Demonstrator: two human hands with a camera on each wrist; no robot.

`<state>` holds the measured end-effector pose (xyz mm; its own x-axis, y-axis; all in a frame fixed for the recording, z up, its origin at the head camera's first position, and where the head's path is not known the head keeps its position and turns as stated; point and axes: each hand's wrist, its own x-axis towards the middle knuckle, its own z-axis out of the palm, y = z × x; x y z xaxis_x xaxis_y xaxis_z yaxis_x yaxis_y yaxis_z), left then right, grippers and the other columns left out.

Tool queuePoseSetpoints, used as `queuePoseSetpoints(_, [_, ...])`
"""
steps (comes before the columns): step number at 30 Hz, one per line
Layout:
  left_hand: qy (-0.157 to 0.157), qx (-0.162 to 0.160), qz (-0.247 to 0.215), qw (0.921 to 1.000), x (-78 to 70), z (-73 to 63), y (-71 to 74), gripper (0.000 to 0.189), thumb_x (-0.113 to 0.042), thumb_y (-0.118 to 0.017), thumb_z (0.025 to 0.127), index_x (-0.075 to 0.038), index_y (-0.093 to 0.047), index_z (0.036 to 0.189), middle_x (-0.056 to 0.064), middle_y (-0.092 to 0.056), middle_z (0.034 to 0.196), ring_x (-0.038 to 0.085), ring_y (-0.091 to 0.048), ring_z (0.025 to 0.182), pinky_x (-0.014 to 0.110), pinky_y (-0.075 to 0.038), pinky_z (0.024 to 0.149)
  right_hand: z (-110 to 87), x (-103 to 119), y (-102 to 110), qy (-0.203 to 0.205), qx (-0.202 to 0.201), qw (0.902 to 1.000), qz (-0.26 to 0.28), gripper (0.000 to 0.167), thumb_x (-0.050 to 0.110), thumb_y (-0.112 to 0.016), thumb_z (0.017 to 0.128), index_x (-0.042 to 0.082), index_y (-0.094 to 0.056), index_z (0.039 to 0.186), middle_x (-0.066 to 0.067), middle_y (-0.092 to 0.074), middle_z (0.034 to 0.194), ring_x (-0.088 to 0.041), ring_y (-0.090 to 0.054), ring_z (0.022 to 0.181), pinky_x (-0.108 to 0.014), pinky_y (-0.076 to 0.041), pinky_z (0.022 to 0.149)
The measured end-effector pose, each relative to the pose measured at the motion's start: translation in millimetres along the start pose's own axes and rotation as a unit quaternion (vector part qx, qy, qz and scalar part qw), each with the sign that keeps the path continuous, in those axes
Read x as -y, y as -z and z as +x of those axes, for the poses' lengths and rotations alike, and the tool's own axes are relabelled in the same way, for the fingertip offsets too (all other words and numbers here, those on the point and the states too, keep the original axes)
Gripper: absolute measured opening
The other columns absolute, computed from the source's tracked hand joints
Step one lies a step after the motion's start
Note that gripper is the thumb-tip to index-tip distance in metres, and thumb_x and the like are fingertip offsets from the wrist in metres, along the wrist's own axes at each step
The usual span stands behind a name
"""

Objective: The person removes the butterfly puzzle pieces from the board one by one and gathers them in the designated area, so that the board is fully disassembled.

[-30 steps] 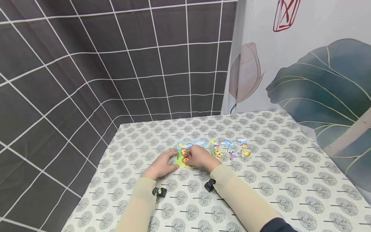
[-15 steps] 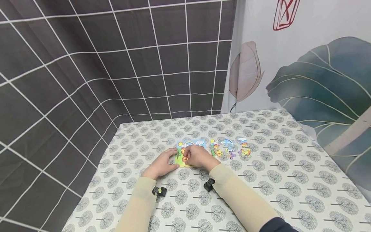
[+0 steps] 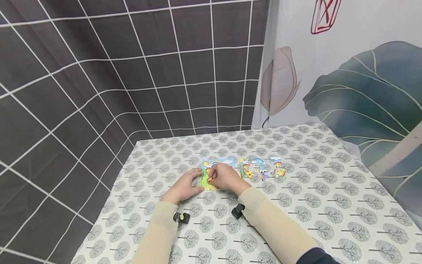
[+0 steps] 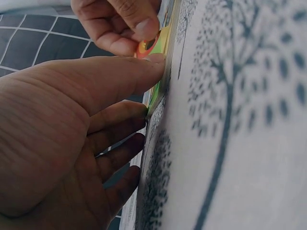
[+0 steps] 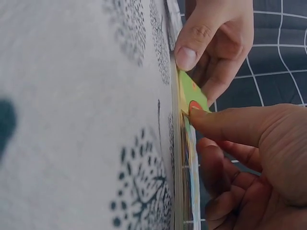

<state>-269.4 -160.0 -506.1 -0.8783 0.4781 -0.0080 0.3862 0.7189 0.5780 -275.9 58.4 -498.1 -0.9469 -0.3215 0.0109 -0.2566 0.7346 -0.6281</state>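
Right hand [image 3: 225,176] pinches a puzzle piece [image 3: 210,180] on the puzzle board [image 3: 203,184]; left hand [image 3: 182,187] braces its corner.
The right grip has the piece between thumb and fingers; the left is relaxed, thumb on the board's near edge, fingers along its left side. Uneven pressure from the pinch could tilt the piece, and too light a left hand could let the board skid on the tree-patterned desk [image 3: 217,240], perhaps nudging the other pieces [image 3: 249,174] just to its right. The board lies flat, its printed sun [image 3: 205,164] and cloud [image 3: 227,162] on the side pointing away from the person; foreshortening and the covering hand leave its long axis uncertain, and the piece's too.
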Motion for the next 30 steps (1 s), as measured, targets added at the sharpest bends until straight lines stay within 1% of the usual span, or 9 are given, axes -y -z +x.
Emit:
queuePoseSetpoints(6, [-0.004, 0.0, 0.002, 1.0, -0.4, -1.2, 0.3, 0.067, -0.024, -0.082, 0.091, -0.006, -0.055, 0.15, 0.008, -0.045, 0.162, 0.032, -0.035, 0.153, 0.052, -0.026, 0.126, 0.5, 2, -2, 0.017, -0.029, 0.9992, -0.02, 0.024, 0.021, -0.089, 0.081, 0.027, -0.066, 0.08, 0.013, -0.062, 0.077, -0.008, -0.058, 0.071, -0.028, -0.052, 0.066])
queuePoseSetpoints(11, [-0.003, -0.001, 0.001, 1.0, -0.7, -1.6, 0.9, 0.068, -0.024, -0.081, 0.091, -0.005, -0.055, 0.15, 0.007, -0.045, 0.163, 0.032, -0.036, 0.152, 0.052, -0.027, 0.126, 0.0, 4, -1, 0.029, -0.06, 0.9976, -0.02, 0.024, 0.022, -0.087, 0.083, 0.028, -0.064, 0.077, 0.015, -0.062, 0.073, -0.008, -0.058, 0.066, -0.028, -0.051, 0.062])
queuePoseSetpoints(14, [-0.002, -0.001, -0.002, 1.0, -0.7, -2.0, 0.6, 0.068, -0.024, -0.081, 0.091, -0.004, -0.055, 0.15, 0.007, -0.045, 0.163, 0.032, -0.035, 0.152, 0.052, -0.027, 0.126, -0.9, 3, 0, 0.03, -0.062, 0.9975, 0.014, 0.022, 0.019, -0.086, 0.083, 0.026, -0.066, 0.076, 0.013, -0.063, 0.072, -0.009, -0.059, 0.066, -0.029, -0.052, 0.063])
queuePoseSetpoints(17, [-0.001, 0.001, -0.003, 1.0, -0.8, -1.9, 0.0, 0.067, -0.024, -0.082, 0.091, -0.004, -0.055, 0.15, 0.007, -0.045, 0.162, 0.032, -0.035, 0.153, 0.052, -0.026, 0.126, -2.4, 1, 2, 0.022, -0.043, 0.9963, 0.071, 0.02, 0.017, -0.087, 0.083, 0.023, -0.068, 0.077, 0.009, -0.066, 0.074, -0.012, -0.06, 0.068, -0.029, -0.053, 0.065])
queuePoseSetpoints(19, [-0.001, 0.004, -0.002, 1.0, -0.8, -1.7, 0.0, 0.067, -0.024, -0.081, 0.091, -0.005, -0.055, 0.15, 0.007, -0.045, 0.163, 0.032, -0.035, 0.153, 0.052, -0.026, 0.126, -3.1, 0, 4, 0.007, -0.027, 0.993, 0.115, 0.019, 0.015, -0.087, 0.082, 0.02, -0.07, 0.078, 0.006, -0.067, 0.077, -0.014, -0.06, 0.068, -0.03, -0.053, 0.062])
queuePoseSetpoints(22, [-0.002, 0.006, 0.001, 1.0, -0.7, -1.3, 0.5, 0.068, -0.025, -0.081, 0.091, -0.004, -0.054, 0.15, 0.007, -0.044, 0.163, 0.032, -0.035, 0.153, 0.052, -0.026, 0.126, -3.5, -2, 9, -0.012, -0.012, 0.9873, 0.158, 0.016, 0.014, -0.087, 0.082, 0.018, -0.071, 0.08, 0.002, -0.067, 0.081, -0.016, -0.059, 0.069, -0.028, -0.052, 0.057])
queuePoseSetpoints(24, [-0.003, 0.007, 0.003, 1.0, -0.4, -1.2, 0.9, 0.068, -0.026, -0.081, 0.092, -0.004, -0.054, 0.15, 0.007, -0.044, 0.163, 0.032, -0.035, 0.153, 0.052, -0.027, 0.126, -3.3, -3, 13, -0.014, -0.01, 0.986, 0.166, 0.014, 0.013, -0.085, 0.084, 0.016, -0.072, 0.081, 0.0, -0.067, 0.081, -0.016, -0.058, 0.068, -0.027, -0.05, 0.055])
queuePoseSetpoints(26, [-0.004, 0.007, 0.005, 1.0, -0.1, -1.4, 1.2, 0.068, -0.027, -0.081, 0.092, -0.004, -0.054, 0.151, 0.007, -0.044, 0.163, 0.032, -0.035, 0.153, 0.052, -0.027, 0.126, -3.6, -4, 18, -0.008, -0.011, 0.9861, 0.166, 0.01, 0.011, -0.082, 0.086, 0.014, -0.073, 0.083, -0.001, -0.066, 0.082, -0.016, -0.059, 0.068, -0.026, -0.05, 0.055])
queuePoseSetpoints(30, [0.0, 0.009, 0.005, 0.9999, 0.4, -1.6, 1.2, 0.069, -0.027, -0.08, 0.092, -0.006, -0.054, 0.151, 0.007, -0.043, 0.164, 0.032, -0.035, 0.153, 0.052, -0.026, 0.126, -4.9, -9, 31, 0.001, -0.017, 0.9877, 0.155, 0.006, 0.008, -0.076, 0.088, 0.013, -0.073, 0.086, 0.0, -0.067, 0.084, -0.015, -0.056, 0.064, -0.025, -0.047, 0.053])
